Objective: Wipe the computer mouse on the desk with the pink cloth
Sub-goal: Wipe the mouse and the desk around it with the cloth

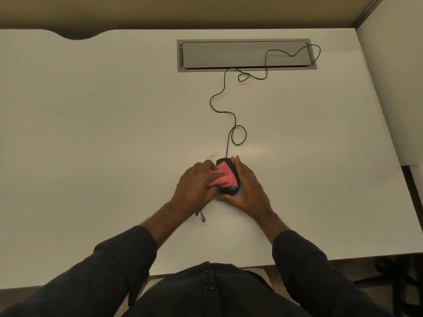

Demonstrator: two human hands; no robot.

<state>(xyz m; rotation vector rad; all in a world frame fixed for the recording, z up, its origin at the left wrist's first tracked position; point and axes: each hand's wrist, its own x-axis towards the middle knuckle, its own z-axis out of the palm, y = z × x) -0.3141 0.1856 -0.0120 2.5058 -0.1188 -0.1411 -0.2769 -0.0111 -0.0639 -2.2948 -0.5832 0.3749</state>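
My right hand (248,188) clamps the light, slick mouse (229,177) by its sides between my 2 hands while my left hand (196,184) pinches the soft pink cloth (223,177) on top.

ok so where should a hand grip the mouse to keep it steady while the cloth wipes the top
Probably by its long flanks, coming from the right: the mouse lies lengthwise, cable leaving its far end. The right hand already cups that side, leaving the top free for the pink cloth under the left hand.
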